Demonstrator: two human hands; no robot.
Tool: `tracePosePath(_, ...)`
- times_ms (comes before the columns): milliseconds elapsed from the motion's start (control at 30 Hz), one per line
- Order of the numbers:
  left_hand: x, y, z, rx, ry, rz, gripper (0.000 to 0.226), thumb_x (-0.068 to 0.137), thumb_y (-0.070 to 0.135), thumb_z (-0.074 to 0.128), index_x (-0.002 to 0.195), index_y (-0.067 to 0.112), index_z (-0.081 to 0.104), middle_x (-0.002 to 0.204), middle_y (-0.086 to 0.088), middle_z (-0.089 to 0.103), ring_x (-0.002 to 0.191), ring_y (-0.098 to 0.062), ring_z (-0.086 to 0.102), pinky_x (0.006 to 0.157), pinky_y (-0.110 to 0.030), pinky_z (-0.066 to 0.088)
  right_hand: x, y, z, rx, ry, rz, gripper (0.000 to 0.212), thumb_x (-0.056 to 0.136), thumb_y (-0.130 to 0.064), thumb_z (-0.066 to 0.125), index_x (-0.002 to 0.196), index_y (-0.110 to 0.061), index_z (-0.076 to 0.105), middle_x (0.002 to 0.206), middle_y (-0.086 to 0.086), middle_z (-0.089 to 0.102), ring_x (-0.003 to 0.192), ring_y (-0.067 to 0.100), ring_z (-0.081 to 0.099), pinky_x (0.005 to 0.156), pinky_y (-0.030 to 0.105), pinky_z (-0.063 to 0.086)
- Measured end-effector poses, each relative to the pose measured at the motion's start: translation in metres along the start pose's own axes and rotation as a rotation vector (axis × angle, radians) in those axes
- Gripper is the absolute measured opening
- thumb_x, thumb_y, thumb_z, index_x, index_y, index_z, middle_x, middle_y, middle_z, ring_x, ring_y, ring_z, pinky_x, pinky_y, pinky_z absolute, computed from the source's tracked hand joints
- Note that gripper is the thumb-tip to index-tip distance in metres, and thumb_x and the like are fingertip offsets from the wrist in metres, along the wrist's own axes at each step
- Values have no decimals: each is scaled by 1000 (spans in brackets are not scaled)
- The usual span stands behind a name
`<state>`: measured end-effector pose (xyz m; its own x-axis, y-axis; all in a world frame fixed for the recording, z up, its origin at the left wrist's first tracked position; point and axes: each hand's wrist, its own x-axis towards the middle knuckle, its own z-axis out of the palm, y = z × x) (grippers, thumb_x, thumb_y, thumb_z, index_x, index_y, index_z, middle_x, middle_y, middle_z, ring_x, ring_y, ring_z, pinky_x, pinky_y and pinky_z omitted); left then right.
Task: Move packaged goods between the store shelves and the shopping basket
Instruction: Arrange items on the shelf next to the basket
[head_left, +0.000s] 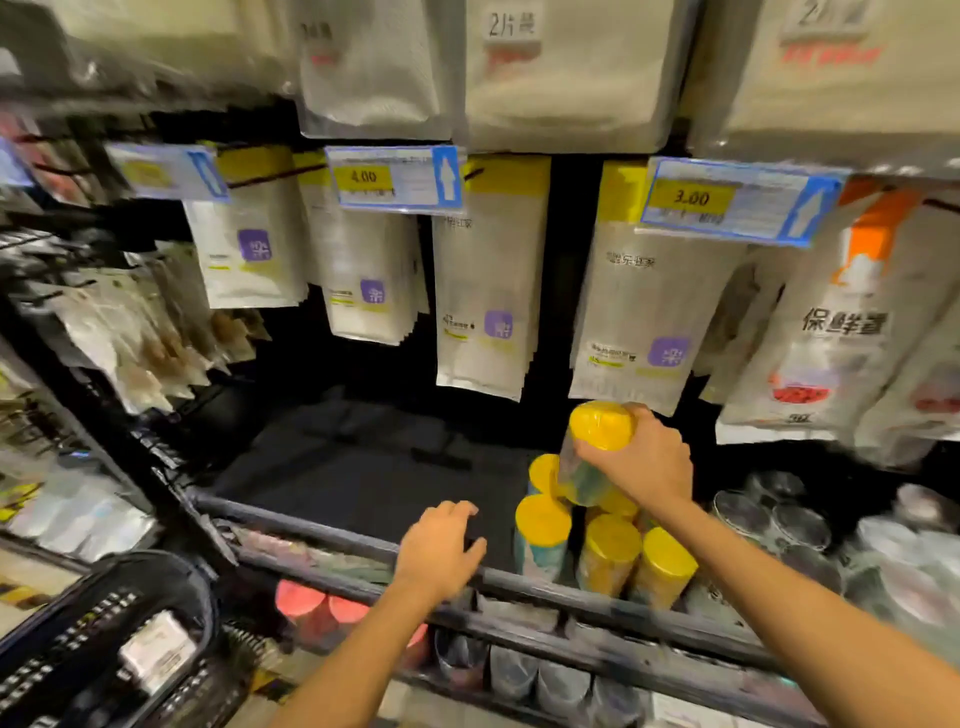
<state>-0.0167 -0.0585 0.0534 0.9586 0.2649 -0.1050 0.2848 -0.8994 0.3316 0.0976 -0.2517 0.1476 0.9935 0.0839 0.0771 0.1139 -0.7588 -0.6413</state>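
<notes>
**anon1:** ok so where's the yellow-lidded canister (600, 423) at? on the shelf or what

**anon2:** nope, it's up in the air. the right hand (647, 465) has its fingers wrapped round the upper part, right by the lid, and it's a bit tilted. it hangs just over the other canisters (608, 553). those are a little bunch of the same yellow-topped ones, standing at the right end of the black shelf (363, 483), just behind the front rail (311, 525).

**anon1:** and the other hand?

**anon2:** left hand (441, 551) sits on that rail, fingers relaxed and a bit spread, nothing in it. it's just left of the bunch, not touching them.

**anon1:** basket?

**anon2:** shopping basket (104, 644) is down in the near-left corner, black, well apart from the held canister. there's a white labelled pack (156, 649) in it, too blurry to read. above the shelf hang white pouches (488, 280), with price tags (395, 179) showing 4.00 and 3.00.
</notes>
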Motion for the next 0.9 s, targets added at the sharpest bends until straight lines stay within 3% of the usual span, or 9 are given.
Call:
tracePosePath(133,53,-26,24,58,-4,69,48,97,43,41,140,22,38,138,3,45,124,-20,43,102,-32,36,28,-5,29,-5,93,73,80,64,-61,73,128,-19,49,109,13,65,105,40,57,84,44,48)
tracePosePath(200,77,-38,42,91,-6,119,48,94,45,41,134,19,48,129,1,51,118,-23,50,100,-34,40,41,-7,45,-49,144,106,82,65,-59,74,132,-21,46,109,14,65,106,40,57,85,43,47)
tracePosePath(333,107,-71,98,162,-124,135,53,87,52,41,128,21,55,127,0,55,117,-27,52,104,-39,39,67,-3,81,-42,203,108,72,60,-54,78,121,-26,52,105,6,68,103,33,62,82,38,48)
tracePosePath(400,117,-85,116,180,-158,166,52,78,54,45,111,21,68,109,-2,66,99,-27,64,90,-39,51,76,2,98,-17,206,82,61,58,-53,79,109,-29,54,93,1,69,94,30,65,74,34,48)
tracePosePath(467,125,-99,139,157,-110,170,51,71,55,42,92,21,74,90,1,69,79,-23,67,72,-34,57,84,7,112,-34,217,50,68,56,-59,75,112,-25,56,97,4,69,95,31,65,77,36,50)
tracePosePath(600,128,-103,143,82,-89,205,47,73,49,40,90,19,71,86,1,66,76,-23,65,66,-33,57,110,6,126,-146,186,51,83,60,-60,74,132,-26,48,121,9,62,114,35,55,94,42,45)
tracePosePath(800,127,-106,143,83,-113,185,55,77,50,33,95,15,72,100,-3,67,92,-26,64,81,-40,56,129,15,149,-168,111,164,80,62,-60,73,130,-30,44,124,9,55,120,32,47,97,40,42)
tracePosePath(900,127,-106,144,56,-142,189,73,79,56,15,122,18,60,128,-1,55,119,-24,48,105,-38,40,132,20,159,-185,78,184,78,65,-59,72,130,-27,44,124,11,54,119,32,47,94,38,43)
